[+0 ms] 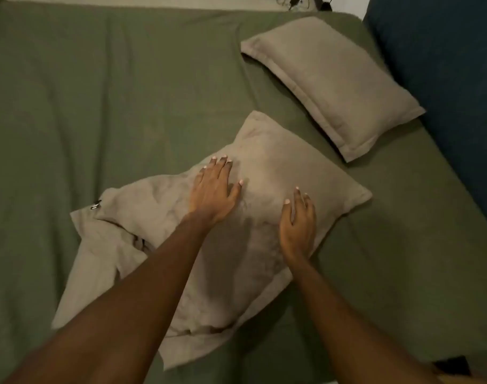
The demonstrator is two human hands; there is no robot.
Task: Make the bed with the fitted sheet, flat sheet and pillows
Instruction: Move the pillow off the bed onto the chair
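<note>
Two beige pillows lie on the bed's green sheet. The near pillow sits mid-bed at a slant, its left end loose and crumpled, with a small metal piece at that end's edge. Both hands rest on top of it. The left hand lies flat with its fingers spread, its grip slack and holding nothing. The right hand lies just beside it, its fingers nearly straight and its grip likewise unclosed. The far pillow lies smooth near a dark blue surface on the right.
</note>
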